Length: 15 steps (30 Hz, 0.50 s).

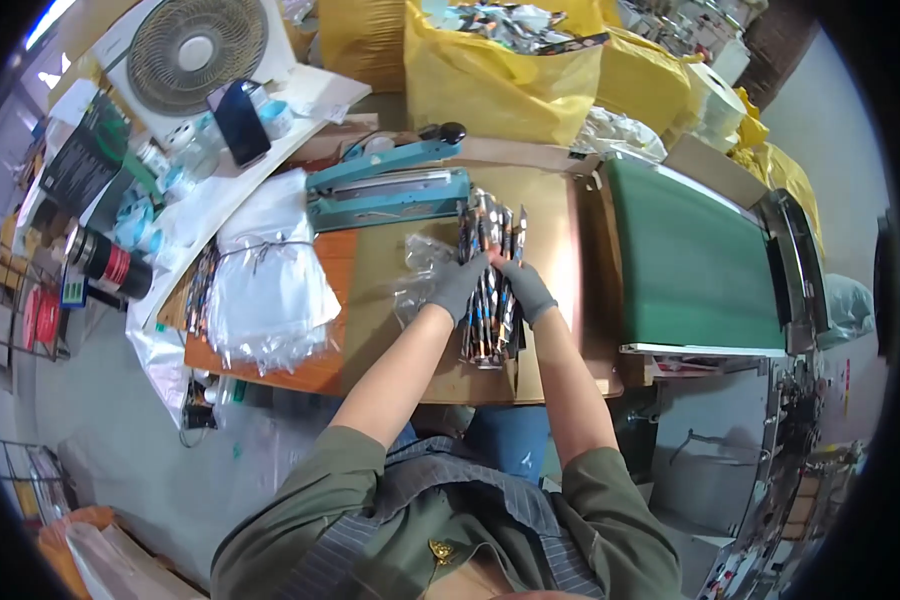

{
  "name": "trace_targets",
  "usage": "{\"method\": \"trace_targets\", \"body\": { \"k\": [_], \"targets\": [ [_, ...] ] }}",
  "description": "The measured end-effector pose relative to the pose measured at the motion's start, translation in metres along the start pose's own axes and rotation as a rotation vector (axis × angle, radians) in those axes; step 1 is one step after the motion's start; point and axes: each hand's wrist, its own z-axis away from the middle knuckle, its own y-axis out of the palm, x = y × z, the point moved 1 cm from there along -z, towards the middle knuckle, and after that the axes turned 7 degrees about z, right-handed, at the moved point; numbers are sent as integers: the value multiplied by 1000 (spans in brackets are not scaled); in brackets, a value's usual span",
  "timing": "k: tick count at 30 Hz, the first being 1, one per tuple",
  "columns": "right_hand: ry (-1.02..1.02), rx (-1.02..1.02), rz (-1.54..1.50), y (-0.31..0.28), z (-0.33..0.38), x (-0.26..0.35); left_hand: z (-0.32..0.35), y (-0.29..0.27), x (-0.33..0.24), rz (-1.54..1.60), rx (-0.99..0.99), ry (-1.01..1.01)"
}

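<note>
My left hand [458, 285] and my right hand [526, 289], both in grey gloves, clasp a thick bundle of long thin pen-like sticks [490, 232] from either side. The bundle lies lengthwise on a brown cardboard-covered table [560, 240], its far ends fanning out toward a teal heat sealer [390, 188]. A crumpled clear plastic bag [418, 268] lies just left of my left hand.
A stack of clear plastic bags [265, 275] lies at the left on the orange board. A green conveyor belt [690, 260] runs along the right. Yellow sacks [500, 75] filled with more sticks stand behind. A fan [195, 45], a phone [238, 120] and bottles crowd the far left.
</note>
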Motion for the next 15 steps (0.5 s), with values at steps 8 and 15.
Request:
{"method": "trace_targets", "body": {
  "k": [8, 15],
  "targets": [
    [-646, 93, -249, 50, 61, 62, 84, -30, -96, 182, 294, 708],
    [-727, 372, -84, 62, 98, 91, 83, -69, -81, -11, 496, 679]
  ]
}}
